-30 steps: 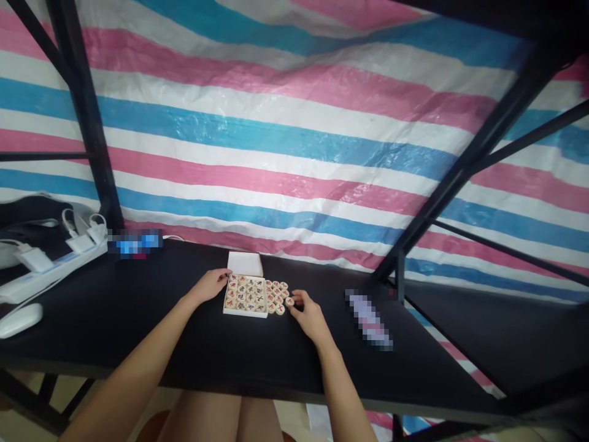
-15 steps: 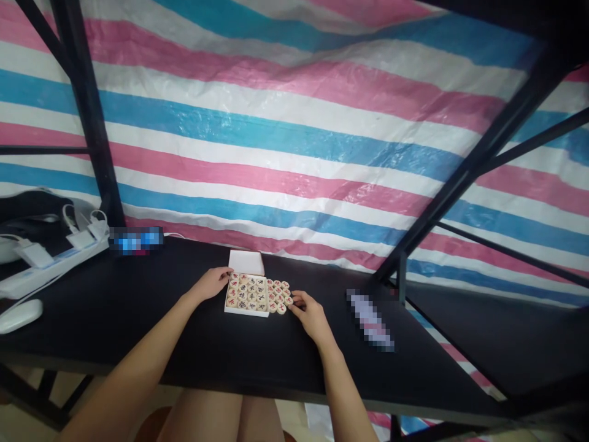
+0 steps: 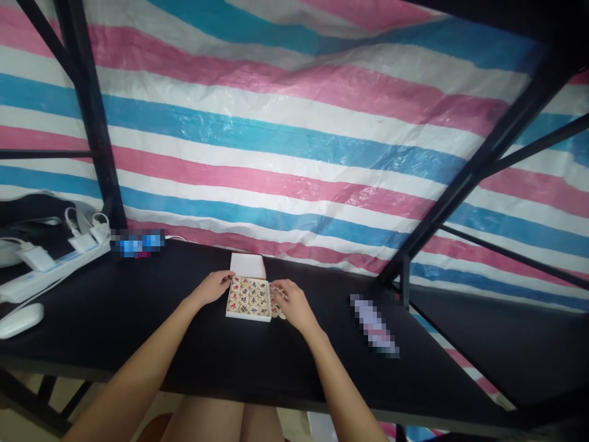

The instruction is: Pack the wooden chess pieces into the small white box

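A small white box [image 3: 248, 298] full of round Chinese chess pieces lies on the black table [image 3: 138, 331], its lid [image 3: 247, 266] lying just behind it. My left hand [image 3: 212, 287] rests against the box's left edge, fingers curled on its rim. My right hand [image 3: 291, 302] lies over the loose chess pieces [image 3: 278, 314] grouped to the right of the box and covers most of them; its fingers are bent down onto them.
A white power strip with plugged adapters [image 3: 50, 264] and a white mouse [image 3: 21, 319] sit at the left end. A blurred object [image 3: 373, 324] lies to the right. Black frame bars [image 3: 89, 116] rise at both sides before a striped tarp.
My right hand has moved left and forward from the edge of the loose pieces to lie over them. My left hand has stayed at the box.
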`<action>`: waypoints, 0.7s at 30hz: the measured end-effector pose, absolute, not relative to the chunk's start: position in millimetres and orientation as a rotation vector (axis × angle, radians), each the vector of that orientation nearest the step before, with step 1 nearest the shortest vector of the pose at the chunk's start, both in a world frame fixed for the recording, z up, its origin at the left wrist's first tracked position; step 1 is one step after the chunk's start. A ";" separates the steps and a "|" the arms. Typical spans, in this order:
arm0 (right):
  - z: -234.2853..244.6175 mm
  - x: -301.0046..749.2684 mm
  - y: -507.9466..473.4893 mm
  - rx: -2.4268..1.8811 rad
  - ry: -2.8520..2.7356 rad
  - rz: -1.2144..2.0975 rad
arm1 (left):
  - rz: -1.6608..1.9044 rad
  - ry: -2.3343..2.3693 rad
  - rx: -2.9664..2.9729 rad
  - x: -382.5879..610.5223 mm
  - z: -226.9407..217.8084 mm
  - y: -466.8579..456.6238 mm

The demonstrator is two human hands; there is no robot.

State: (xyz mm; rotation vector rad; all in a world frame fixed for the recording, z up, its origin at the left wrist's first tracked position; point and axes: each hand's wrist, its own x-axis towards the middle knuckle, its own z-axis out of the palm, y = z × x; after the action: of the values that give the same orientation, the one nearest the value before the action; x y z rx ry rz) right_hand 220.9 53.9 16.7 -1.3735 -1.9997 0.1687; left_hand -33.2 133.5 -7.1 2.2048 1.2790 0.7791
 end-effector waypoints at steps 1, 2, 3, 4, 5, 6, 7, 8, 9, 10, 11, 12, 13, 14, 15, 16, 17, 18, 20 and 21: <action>21.2 211.4 59.9 -1.373 -2.074 0.148 | 0.782 1.281 2.207 -33.1 -6.7 133.0; 24.6 202.1 66.2 -1.381 -2.146 0.117 | 0.784 1.283 2.209 -33.0 -6.3 132.5; 26.9 193.2 72.5 -1.396 -2.215 0.076 | 0.785 1.284 2.211 -32.9 -5.7 131.9; 28.0 185.2 78.5 -1.406 -2.288 0.042 | 0.784 1.284 2.214 -32.8 -5.1 131.4; 28.0 178.0 84.0 -1.409 -2.331 0.027 | 0.782 1.284 2.218 -32.6 -4.4 130.9; 27.0 171.8 88.7 -1.410 -2.363 0.020 | 0.780 1.285 2.221 -32.5 -3.6 130.5; 25.4 166.7 92.5 -1.413 -2.385 0.018 | 0.777 1.285 2.224 -32.3 -2.9 130.1; 23.3 162.5 95.2 -1.419 -2.393 0.018 | 0.774 1.287 2.226 -32.1 -2.2 129.8; 21.0 159.2 97.0 -1.431 -2.398 0.011 | 0.771 1.291 2.227 -32.0 -1.6 129.5; 18.8 156.6 98.0 -1.444 -2.399 0.002 | 0.767 1.296 2.227 -31.8 -1.1 129.4; 16.9 154.7 98.4 -1.455 -2.397 -0.008 | 0.763 1.302 2.226 -31.7 -0.7 129.3; 15.5 153.2 98.3 -1.465 -2.392 -0.018 | 0.760 1.309 2.224 -31.6 -0.5 129.3; 14.7 152.2 98.1 -1.469 -2.390 -0.025 | 0.756 1.314 2.221 -31.5 -0.3 129.3; 14.6 151.7 97.7 -1.469 -2.390 -0.029 | 0.752 1.318 2.217 -31.5 -0.2 129.4; 15.2 151.8 97.2 -1.465 -2.391 -0.029 | 0.749 1.321 2.213 -31.6 -0.2 129.4; 16.6 152.6 96.4 -1.460 -2.389 -0.027 | 0.745 1.323 2.209 -31.7 -0.2 129.5; 18.7 154.3 95.2 -1.456 -2.381 -0.025 | 0.742 1.324 2.206 -31.8 -0.1 129.5; 21.3 157.3 93.2 -1.454 -2.366 -0.023 | 0.739 1.323 2.203 -32.0 -0.1 129.5; 27.2 167.2 86.2 -1.467 -2.312 -0.029 | 0.734 1.320 2.202 -32.2 0.1 129.8; 29.9 174.3 80.8 -1.475 -2.263 -0.029 | 0.733 1.319 2.202 -32.3 0.3 130.0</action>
State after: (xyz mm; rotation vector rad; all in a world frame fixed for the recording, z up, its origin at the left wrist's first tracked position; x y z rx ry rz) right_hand 174.3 80.8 29.9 -1.4747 -2.2634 -0.0286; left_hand -32.3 130.0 0.3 2.2023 1.3186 0.7331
